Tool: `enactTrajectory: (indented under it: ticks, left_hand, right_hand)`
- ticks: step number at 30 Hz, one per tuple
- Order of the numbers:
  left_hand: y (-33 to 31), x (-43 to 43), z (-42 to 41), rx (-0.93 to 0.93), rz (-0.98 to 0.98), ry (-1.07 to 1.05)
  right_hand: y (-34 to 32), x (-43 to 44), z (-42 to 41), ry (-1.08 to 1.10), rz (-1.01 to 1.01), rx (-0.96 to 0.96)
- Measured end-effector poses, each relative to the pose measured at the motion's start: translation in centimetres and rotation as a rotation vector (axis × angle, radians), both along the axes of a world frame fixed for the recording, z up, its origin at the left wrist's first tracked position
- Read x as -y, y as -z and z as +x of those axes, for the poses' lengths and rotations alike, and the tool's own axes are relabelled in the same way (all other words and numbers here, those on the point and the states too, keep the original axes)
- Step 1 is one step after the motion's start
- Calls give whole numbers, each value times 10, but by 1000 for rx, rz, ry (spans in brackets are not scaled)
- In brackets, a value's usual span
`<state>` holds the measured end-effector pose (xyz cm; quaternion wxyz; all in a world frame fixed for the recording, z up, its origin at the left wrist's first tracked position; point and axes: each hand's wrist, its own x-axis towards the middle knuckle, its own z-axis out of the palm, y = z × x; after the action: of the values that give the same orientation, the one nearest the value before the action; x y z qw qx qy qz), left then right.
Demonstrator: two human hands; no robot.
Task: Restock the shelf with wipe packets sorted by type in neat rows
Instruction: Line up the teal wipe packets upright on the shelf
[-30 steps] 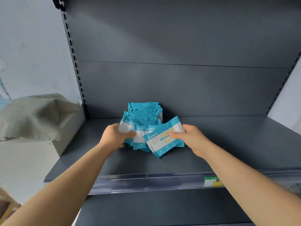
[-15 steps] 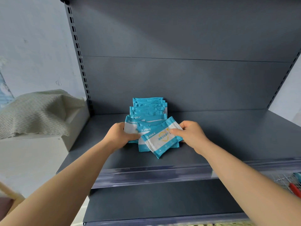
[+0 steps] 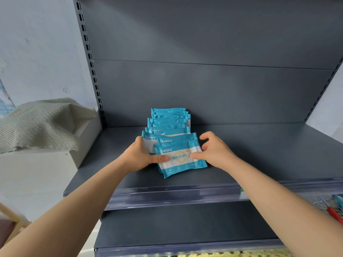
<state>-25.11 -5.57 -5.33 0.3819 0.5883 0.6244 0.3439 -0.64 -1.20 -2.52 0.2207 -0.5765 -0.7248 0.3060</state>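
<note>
Our left hand (image 3: 141, 156) grips the front wipe packet (image 3: 181, 158) and those behind; our right hand (image 3: 216, 152) pinches its right end, heading the row (image 3: 168, 118) toward the shelf (image 3: 269, 154) back edge; label reads 酒精卫生湿巾

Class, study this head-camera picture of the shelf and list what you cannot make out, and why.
All in the head view:
- Faces of the rear packets: hidden by those in front; count unclear.
- Print on the front packet: too small, partly under thumbs.
- Fingers of the left hand: behind the packets.
- The red-handled thing: cut off by the right edge.
- Whatever lies beneath the cloth: covered.
</note>
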Motion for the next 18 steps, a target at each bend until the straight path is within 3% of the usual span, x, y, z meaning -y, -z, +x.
enactTrajectory:
  ticks: [5, 7, 12, 18]
  left_hand:
    - [0, 11, 9, -697, -121, -154]
    - [-3, 13, 13, -641, -126, -94]
    - [-14, 5, 6, -123, -106, 17]
    - [-19, 15, -7, -129, -57, -32]
  right_hand:
    - [2, -10, 1, -171, -180, -80]
    - [7, -10, -3, -173, -167, -143]
    - [5, -12, -14, -153, -94, -243]
    - [5, -21, -6, -141, -92, -14]
